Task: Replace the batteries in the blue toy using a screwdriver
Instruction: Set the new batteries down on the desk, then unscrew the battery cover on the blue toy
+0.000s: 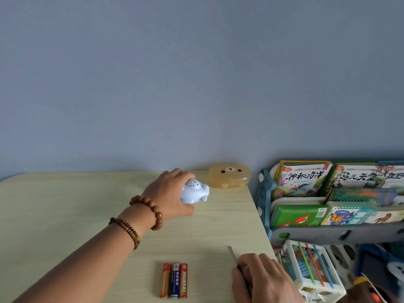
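The pale blue toy [195, 192], a rounded animal shape with small holes on top, sits near the far right of the light wooden table [65, 204]. My left hand [169, 196] reaches across and wraps around the toy from its left side. My right hand [265, 281] rests at the table's front right, closed around the screwdriver [233, 254], whose thin metal shaft points away from me. Three batteries [174, 280], two orange and one blue, lie side by side near the front edge.
A translucent orange bear-faced box [229, 176] sits at the table's far right corner against the blue-grey wall. Right of the table stands a rack of children's books [332, 193], with a white toy cube with coloured bands [310, 272] on the floor below.
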`<state>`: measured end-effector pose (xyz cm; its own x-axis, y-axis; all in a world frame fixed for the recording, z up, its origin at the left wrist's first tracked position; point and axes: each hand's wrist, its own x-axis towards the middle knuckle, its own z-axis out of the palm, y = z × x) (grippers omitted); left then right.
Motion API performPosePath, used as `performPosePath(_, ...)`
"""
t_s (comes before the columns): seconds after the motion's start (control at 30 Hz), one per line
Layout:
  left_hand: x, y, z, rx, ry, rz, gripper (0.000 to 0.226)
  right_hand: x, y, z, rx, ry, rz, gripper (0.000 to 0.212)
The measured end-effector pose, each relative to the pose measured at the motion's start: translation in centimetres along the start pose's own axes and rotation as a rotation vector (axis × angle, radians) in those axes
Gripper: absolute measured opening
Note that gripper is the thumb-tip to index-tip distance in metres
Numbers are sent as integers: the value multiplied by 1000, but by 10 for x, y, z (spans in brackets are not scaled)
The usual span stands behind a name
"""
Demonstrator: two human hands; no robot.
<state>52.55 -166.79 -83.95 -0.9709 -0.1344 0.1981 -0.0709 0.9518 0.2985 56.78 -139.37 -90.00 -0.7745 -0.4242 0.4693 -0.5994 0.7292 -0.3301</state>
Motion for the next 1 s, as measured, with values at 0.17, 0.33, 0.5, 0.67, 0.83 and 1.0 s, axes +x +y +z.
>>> performPosePath(0.17, -44, 29, -8, -26, -66, 85, 72, -8, 3, -8, -4, -32, 28, 14)
performPosePath(0.33, -81, 59, -9, -5, -128, 166, 76, -20, 13, -27, 31, -109, 124, 17)
performPosePath(0.5, -99, 71, -8, -9, -141, 202, 76, -17, 11, -40, 7, -98, 79, 24)
performPosePath(0.67, -103, 76, -16, -127, -111, 205, 80, 10, -4, -59, 23, -121, -118, 75)
performPosePath(0.83, -101, 83, -32, -359, -199, 171, 80, 24, -15, -66, 300, -176, -102, 64)
performPosePath(1.0, -102, 73, -41, -371, -232, 217, 109, 21, -5, -74, 478, -267, 116, 71)
